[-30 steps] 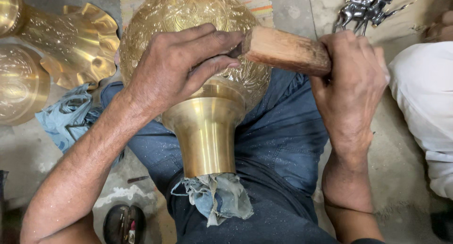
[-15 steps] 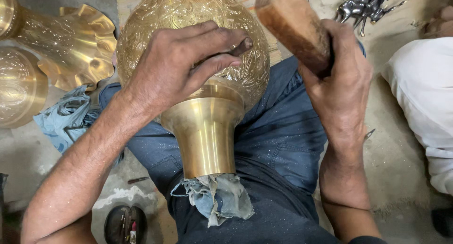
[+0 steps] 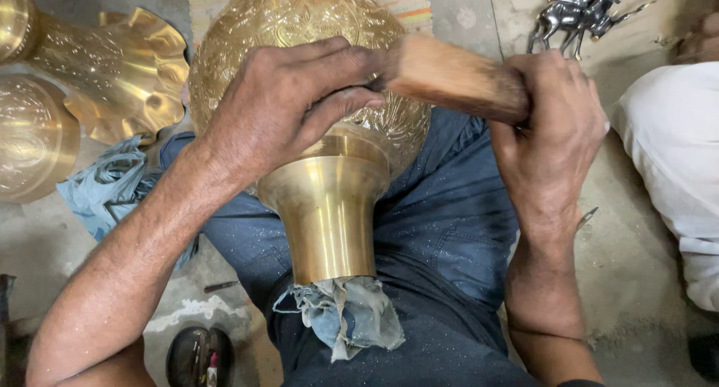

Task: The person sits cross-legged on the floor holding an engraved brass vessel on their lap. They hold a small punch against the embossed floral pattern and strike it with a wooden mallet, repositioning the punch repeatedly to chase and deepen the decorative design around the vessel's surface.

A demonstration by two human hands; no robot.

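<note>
A large engraved brass vase (image 3: 314,28) lies across my lap on blue jeans (image 3: 442,237), its smooth flared neck (image 3: 326,207) pointing toward me. My left hand (image 3: 288,106) rests on the vase's shoulder and pinches a small dark chisel, mostly hidden by my fingers. My right hand (image 3: 558,136) grips a wooden mallet (image 3: 449,76), lying level with its end meeting the left hand's fingertips. A frayed cloth (image 3: 341,316) sticks out of the neck's mouth.
More brass pieces lie at the left: a ruffled flared one (image 3: 123,69) and a round one (image 3: 30,140). A blue rag (image 3: 105,189) is on the floor. A silver horse figurine (image 3: 577,13) stands top right. A person in white (image 3: 674,162) sits at the right.
The mallet was level a second ago, rose upright half a second ago, and has come down level again against the left hand's tool. The left hand stayed on the vase.
</note>
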